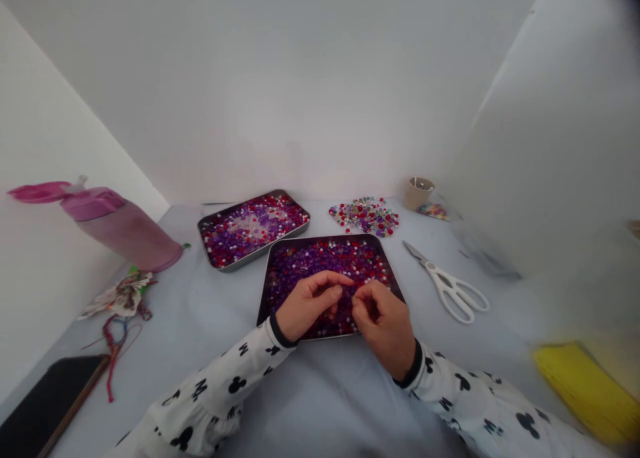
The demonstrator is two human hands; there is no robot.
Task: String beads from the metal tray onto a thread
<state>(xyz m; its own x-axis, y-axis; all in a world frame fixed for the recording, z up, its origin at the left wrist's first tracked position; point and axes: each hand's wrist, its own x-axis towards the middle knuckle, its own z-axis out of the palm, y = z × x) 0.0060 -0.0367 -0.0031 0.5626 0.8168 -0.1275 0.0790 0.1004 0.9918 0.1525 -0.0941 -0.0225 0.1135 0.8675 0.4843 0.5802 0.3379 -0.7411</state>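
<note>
From where I stand, the left hand [311, 305] and right hand [386, 319] nearly meet over beads [305, 261] in the front tray [399, 286], each grip narrow (what they pinch, if anything, I can't tell). It looks like fine fingertip work; the next move seems to need steadiness.

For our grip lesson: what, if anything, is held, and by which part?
Cannot tell: anything in the left hand or right hand is too indistinct.
</note>
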